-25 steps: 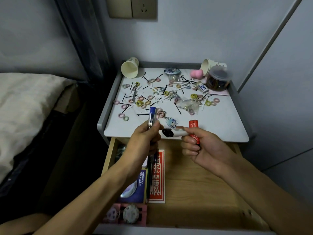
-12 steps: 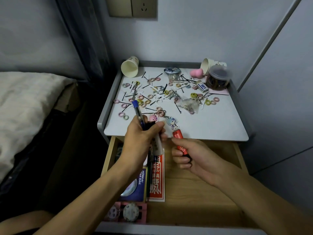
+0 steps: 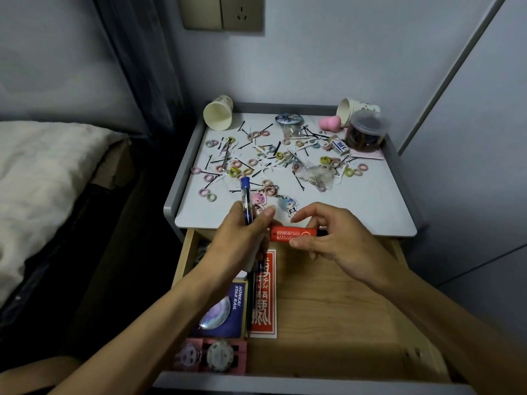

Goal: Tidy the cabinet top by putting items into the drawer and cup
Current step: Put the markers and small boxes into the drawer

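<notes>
1. Your left hand [image 3: 245, 238] was closed around a blue-capped ballpoint pen with a clear barrel [image 3: 245, 199], cap end up; a second white-bodied item appeared bundled in the same fist, though its identity could not be confirmed.
2. Your right hand [image 3: 333, 238] pinched a small red rectangular tag printed with white digits [image 3: 293, 234] between thumb and fingertips, holding it level; its left end touched or nearly touched the left hand's fingers.
3. Both hands sat over the front lip of the white cabinet top with its grey raised rim [image 3: 370, 206], directly above the open light-wood drawer [image 3: 336, 309]. Judgement: this position suited gathering items into one fist for a single drop.
4. The drawer's left side already held a red printed card [image 3: 263, 303] and a dark blue booklet [image 3: 225, 312]; the right side was bare.
5. Pastel hair ties and black hairpins [image 3: 256, 163] lay scattered on the top, well beyond either grip. A tipped cream paper cup [image 3: 218, 116] lay at the back left corner.
</notes>
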